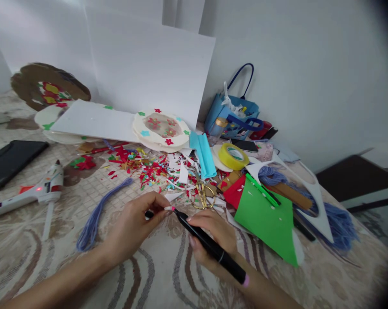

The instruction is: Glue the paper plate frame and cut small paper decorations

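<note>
In my right hand [213, 234] is a black marker [210, 244] with a pink end, its tip pointing up and left. My left hand [137, 219] pinches a tiny white piece [168, 208] that shows pink where the marker tip meets it. A black cap-like end [149, 213] pokes out between the left fingers. Just beyond the hands lie gold-handled scissors [203, 196] and a heap of coloured paper scraps [158, 171]. To the left of my left hand rests a bundle of blue-purple yarn [102, 216].
A glue gun [46, 189] with a lit red light and a black phone [13, 163] lie left. Behind is a round flower-decorated piece [162, 131]. Yellow tape [233, 156], green sheet [265, 219] and more yarn [340, 223] lie right; a blue bag [234, 113] stands behind.
</note>
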The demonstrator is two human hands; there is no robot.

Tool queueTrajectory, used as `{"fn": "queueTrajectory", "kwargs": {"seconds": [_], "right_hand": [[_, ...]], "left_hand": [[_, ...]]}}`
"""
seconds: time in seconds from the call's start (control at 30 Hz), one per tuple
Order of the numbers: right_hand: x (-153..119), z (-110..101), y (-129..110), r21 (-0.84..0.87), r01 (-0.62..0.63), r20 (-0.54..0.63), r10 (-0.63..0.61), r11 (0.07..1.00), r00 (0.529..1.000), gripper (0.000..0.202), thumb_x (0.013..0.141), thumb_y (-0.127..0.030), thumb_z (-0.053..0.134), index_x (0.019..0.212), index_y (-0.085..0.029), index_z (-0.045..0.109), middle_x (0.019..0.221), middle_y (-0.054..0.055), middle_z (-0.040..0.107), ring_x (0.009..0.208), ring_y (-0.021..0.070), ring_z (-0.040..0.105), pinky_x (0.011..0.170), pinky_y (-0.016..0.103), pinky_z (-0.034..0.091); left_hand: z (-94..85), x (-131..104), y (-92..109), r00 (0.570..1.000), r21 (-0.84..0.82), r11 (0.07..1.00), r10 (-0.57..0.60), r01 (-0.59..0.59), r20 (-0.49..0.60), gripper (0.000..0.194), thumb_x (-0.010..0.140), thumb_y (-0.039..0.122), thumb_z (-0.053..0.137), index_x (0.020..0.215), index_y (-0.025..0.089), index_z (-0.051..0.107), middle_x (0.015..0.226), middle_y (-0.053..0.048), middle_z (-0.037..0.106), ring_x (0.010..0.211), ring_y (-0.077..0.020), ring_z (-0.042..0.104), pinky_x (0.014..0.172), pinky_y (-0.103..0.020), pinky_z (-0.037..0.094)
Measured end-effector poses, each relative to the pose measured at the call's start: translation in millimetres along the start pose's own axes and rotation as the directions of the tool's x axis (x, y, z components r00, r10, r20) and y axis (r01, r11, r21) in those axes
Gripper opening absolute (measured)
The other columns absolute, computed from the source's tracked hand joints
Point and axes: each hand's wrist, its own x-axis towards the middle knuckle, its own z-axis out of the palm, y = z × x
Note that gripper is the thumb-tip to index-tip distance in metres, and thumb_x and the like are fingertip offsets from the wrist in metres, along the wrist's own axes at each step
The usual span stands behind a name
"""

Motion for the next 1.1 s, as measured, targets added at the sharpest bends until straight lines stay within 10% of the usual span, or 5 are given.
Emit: {"fn": "queueTrajectory", "kwargs": {"seconds": [0.63,1.1], "right_hand": [[1.6,-1.5,2.9,-0.063,0.042,-0.007,-0.042,0.997,0.999,0.03,0.077,-0.014,0.056,0.107,-0.018,0.057,0.089,0.008,0.063,0.081,0.0171,0.063,0.071,0.028,0.055],[8.1,-6.0,-4.6,-0.042,-0.015,-0.031,0.013,0.999,0.999,0.025,0.077,-0.014,0.054,0.101,-0.018,0.057,0.082,0.006,0.064,0.078,0.0168,0.062,0.069,0.027,0.053]], "left_hand": [[2.9,-0.3,0.9,0.996,-0.227,0.97,-0.079,0.086,0.038,0.012,0.083,0.03,0.057,0.083,0.019,0.058,0.08,-0.001,0.064,0.074,-0.0152,0.061,0.067,-0.027,0.048],[-1.1,-2.8,-0.8,0.987,0.014,0.989,0.15,-0.15,-0.051,0.007,0.087,0.02,0.05,0.084,0.02,0.057,0.09,-0.004,0.064,0.086,-0.0165,0.06,0.076,-0.03,0.046]]}}
